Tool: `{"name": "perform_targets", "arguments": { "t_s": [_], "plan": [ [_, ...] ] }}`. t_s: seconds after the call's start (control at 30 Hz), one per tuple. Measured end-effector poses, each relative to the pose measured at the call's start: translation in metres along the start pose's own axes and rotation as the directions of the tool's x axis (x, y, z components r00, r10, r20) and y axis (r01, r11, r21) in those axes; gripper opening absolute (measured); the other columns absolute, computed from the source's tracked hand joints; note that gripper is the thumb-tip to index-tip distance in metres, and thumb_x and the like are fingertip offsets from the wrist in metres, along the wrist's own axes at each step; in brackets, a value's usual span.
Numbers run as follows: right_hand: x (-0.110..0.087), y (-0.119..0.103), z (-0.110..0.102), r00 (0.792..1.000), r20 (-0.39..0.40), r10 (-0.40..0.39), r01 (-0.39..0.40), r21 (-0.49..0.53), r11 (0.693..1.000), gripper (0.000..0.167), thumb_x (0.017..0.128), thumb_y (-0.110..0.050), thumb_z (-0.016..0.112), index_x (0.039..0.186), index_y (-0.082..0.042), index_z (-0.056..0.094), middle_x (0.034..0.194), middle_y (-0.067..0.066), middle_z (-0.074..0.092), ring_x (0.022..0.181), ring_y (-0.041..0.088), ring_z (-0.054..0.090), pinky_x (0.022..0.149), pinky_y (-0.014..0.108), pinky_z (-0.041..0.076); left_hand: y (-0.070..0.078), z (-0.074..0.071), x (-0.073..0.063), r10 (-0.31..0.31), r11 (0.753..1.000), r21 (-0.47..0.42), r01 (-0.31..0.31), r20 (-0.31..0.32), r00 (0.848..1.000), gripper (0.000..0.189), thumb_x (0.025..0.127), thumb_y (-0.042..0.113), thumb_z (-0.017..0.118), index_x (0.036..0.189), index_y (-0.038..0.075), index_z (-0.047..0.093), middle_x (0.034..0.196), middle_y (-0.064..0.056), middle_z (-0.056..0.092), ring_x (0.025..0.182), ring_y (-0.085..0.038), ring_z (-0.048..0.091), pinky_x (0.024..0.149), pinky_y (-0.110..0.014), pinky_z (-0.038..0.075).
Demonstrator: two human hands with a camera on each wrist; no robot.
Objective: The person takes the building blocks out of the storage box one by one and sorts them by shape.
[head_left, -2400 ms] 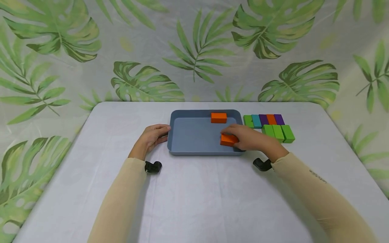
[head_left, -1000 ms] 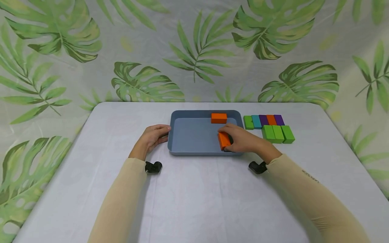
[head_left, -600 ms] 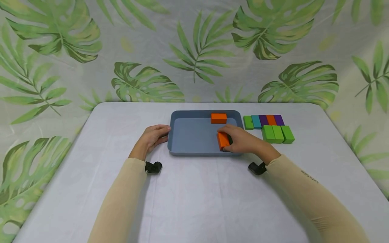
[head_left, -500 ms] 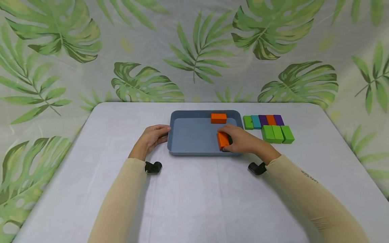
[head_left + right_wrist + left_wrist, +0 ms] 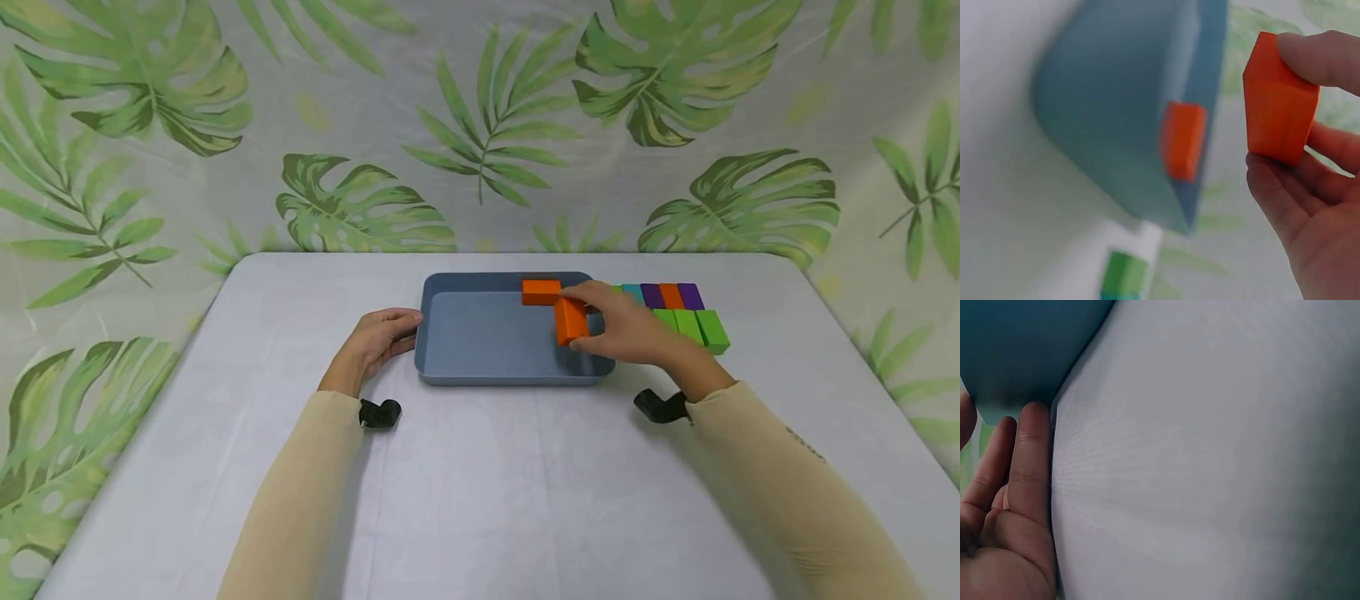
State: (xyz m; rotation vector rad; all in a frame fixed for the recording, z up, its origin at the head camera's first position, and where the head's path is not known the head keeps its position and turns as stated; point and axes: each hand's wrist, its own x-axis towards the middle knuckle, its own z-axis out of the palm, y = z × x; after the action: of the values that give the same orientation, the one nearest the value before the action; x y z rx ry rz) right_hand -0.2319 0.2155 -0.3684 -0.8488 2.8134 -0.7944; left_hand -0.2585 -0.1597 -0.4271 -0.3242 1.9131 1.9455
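My right hand [image 5: 626,327] pinches an orange block [image 5: 571,322] between thumb and fingers, over the right part of the grey-blue tray [image 5: 480,342]. In the right wrist view the thumb presses on one end of this block [image 5: 1282,103] and the fingers support the other. A second orange block [image 5: 541,292] lies in the tray along its back wall. At the tray's left end, my left hand [image 5: 375,340] touches the outer wall. The left wrist view shows its straight fingers [image 5: 1030,456] against the tray's wall [image 5: 1029,356].
To the tray's right stand blocks in two rows. The back row holds green, teal, purple [image 5: 651,296] and orange [image 5: 671,296] blocks; the front row holds green blocks [image 5: 712,331]. My right hand covers part of both rows. A white cloth [image 5: 465,483] covers the table.
My right hand first turned the orange block lengthwise near the tray's front, then carried it up, back and right. My left hand has stayed at the tray's left end.
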Motion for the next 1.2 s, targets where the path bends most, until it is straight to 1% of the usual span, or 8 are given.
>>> {"name": "perform_targets", "arguments": {
  "t_s": [0.13, 0.23, 0.43, 0.63, 0.77, 0.97, 1.07, 1.2],
  "plan": [
    [-0.016, 0.008, -0.027, 0.999, -0.051, 0.018, -0.017, 0.014, 1.0, 0.07, 0.085, -0.012, 0.078, 0.145, -0.003, 0.046, 0.139, 0.018, 0.052, 0.119, 0.035, 0.057, 0.104, 0.054, 0.052, 0.001, 0.002, 0.0, -0.004, 1.0, -0.005, 0.004, 0.004, 1.0, 0.045, 0.099, 0.017, 0.062, 0.14, 0.002, 0.053, 0.144, -0.012, 0.053, 0.126, -0.016, 0.056, 0.091, -0.019, 0.058],
    [-0.028, 0.011, -0.044, 0.996, -0.066, 0.057, -0.057, 0.01, 0.998, 0.07, 0.085, -0.011, 0.078, 0.146, -0.003, 0.044, 0.142, 0.019, 0.05, 0.12, 0.037, 0.057, 0.103, 0.055, 0.052, 0.001, 0.002, 0.0, -0.008, 1.0, -0.007, 0.008, 0.002, 1.0, 0.045, 0.098, 0.018, 0.063, 0.139, 0.002, 0.054, 0.141, -0.011, 0.055, 0.123, -0.015, 0.057, 0.09, -0.019, 0.059],
    [-0.043, 0.019, -0.058, 0.991, -0.097, 0.09, -0.091, -0.009, 0.996, 0.072, 0.085, -0.013, 0.079, 0.147, -0.002, 0.043, 0.142, 0.02, 0.05, 0.118, 0.039, 0.059, 0.101, 0.055, 0.052, 0.002, 0.002, -0.001, -0.01, 1.0, 0.0, 0.01, -0.01, 1.0, 0.045, 0.098, 0.018, 0.063, 0.139, 0.003, 0.054, 0.141, -0.011, 0.055, 0.122, -0.014, 0.058, 0.092, -0.019, 0.058],
    [-0.047, 0.027, -0.059, 0.991, -0.101, 0.085, -0.09, -0.046, 0.995, 0.071, 0.084, -0.012, 0.079, 0.146, -0.001, 0.045, 0.138, 0.021, 0.052, 0.116, 0.04, 0.06, 0.099, 0.056, 0.053, 0.001, 0.0, -0.001, -0.009, 1.0, 0.0, 0.009, -0.01, 1.0, 0.045, 0.098, 0.018, 0.063, 0.14, 0.003, 0.053, 0.143, -0.012, 0.054, 0.121, -0.013, 0.058, 0.092, -0.019, 0.058],
    [-0.046, 0.032, -0.056, 0.99, -0.079, 0.116, -0.12, -0.043, 0.992, 0.07, 0.085, -0.009, 0.077, 0.146, 0.002, 0.044, 0.14, 0.023, 0.051, 0.117, 0.041, 0.058, 0.101, 0.058, 0.051, 0.0, -0.001, 0.0, -0.007, 1.0, 0.001, 0.007, -0.009, 1.0, 0.045, 0.099, 0.018, 0.063, 0.14, 0.003, 0.053, 0.143, -0.012, 0.054, 0.121, -0.013, 0.058, 0.092, -0.019, 0.058],
    [-0.046, 0.045, -0.049, 0.993, -0.062, 0.099, -0.103, -0.056, 0.993, 0.068, 0.084, -0.003, 0.074, 0.144, 0.006, 0.043, 0.137, 0.027, 0.05, 0.114, 0.042, 0.057, 0.1, 0.06, 0.051, 0.0, 0.0, 0.001, -0.01, 1.0, -0.002, 0.01, -0.011, 1.0, 0.045, 0.099, 0.018, 0.063, 0.14, 0.003, 0.053, 0.141, -0.011, 0.055, 0.12, -0.013, 0.059, 0.091, -0.019, 0.058],
    [-0.046, 0.05, -0.046, 0.993, -0.056, 0.102, -0.105, -0.059, 0.993, 0.067, 0.084, -0.003, 0.074, 0.143, 0.007, 0.043, 0.136, 0.027, 0.051, 0.114, 0.042, 0.056, 0.1, 0.061, 0.051, 0.0, 0.001, 0.0, -0.014, 1.0, -0.008, 0.014, -0.016, 1.0, 0.044, 0.098, 0.018, 0.064, 0.139, 0.003, 0.054, 0.139, -0.009, 0.056, 0.118, -0.012, 0.059, 0.09, -0.018, 0.058],
    [-0.045, 0.054, -0.042, 0.992, -0.045, 0.118, -0.122, -0.086, 0.989, 0.067, 0.084, -0.006, 0.074, 0.143, 0.006, 0.044, 0.136, 0.026, 0.052, 0.112, 0.04, 0.056, 0.099, 0.059, 0.051, 0.001, 0.001, -0.001, -0.016, 1.0, -0.006, 0.016, -0.016, 1.0, 0.045, 0.098, 0.018, 0.063, 0.14, 0.003, 0.053, 0.14, -0.01, 0.055, 0.118, -0.012, 0.059, 0.089, -0.018, 0.059]
  ]
}}
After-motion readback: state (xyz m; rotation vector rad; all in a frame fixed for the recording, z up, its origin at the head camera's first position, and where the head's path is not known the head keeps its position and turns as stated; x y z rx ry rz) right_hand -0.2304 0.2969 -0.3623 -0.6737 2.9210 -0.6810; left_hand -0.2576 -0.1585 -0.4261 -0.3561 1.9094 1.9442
